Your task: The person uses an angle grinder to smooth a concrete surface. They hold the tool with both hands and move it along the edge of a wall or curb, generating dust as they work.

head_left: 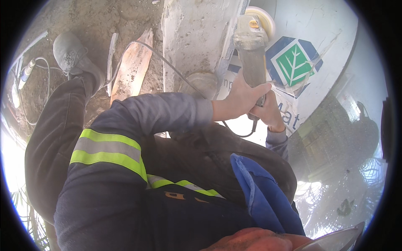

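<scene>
The grey, dusty grinder (252, 62) lies beside the pale block's (194, 37) edge, its head covering part of the disc (267, 21); contact is unclear. The left hand (239, 97) and right hand (269, 112) grip its handle together, most right fingers hidden. The left sleeve (167, 113) interrupts the cord (176, 70). A reddish shape (255, 241), cut off below, is indistinct.

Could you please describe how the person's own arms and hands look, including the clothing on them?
The left hand and right hand are bare, without gloves. The long, dusty blue-grey fabric left sleeve carries a reflective band: silver between two fluorescent yellow-green stripes. Of the similar blue-grey fabric right sleeve, only the lower part shows.
</scene>
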The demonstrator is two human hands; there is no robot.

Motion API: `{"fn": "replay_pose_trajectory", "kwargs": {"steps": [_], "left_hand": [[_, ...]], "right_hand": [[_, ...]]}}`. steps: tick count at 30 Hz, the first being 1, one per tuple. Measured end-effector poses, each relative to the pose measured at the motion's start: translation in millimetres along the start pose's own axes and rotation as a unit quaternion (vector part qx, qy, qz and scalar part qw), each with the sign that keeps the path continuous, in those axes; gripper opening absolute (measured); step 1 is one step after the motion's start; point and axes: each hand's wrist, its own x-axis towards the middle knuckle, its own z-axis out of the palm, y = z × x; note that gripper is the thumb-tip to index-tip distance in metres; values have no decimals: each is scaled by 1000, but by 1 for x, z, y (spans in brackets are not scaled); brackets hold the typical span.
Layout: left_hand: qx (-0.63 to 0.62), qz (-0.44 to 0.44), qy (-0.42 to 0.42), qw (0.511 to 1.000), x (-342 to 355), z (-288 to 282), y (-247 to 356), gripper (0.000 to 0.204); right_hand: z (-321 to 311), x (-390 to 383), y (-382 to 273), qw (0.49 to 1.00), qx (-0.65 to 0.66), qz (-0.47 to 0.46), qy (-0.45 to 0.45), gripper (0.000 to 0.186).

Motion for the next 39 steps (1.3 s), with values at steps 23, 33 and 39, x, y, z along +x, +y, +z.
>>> {"fn": "replay_pose_trajectory", "kwargs": {"steps": [23,33,39], "left_hand": [[7,1,-19,1000,0,-5,-4,53],[25,-29,-12,999,-19,5,-14,59],[2,-34,-18,999,-20,3,-17,65]], "right_hand": [[-1,1,10,1000,-1,10,-20,48],[6,-24,10,1000,14,-14,21,43],[10,-27,15,1000,25,-2,15,39]]}}
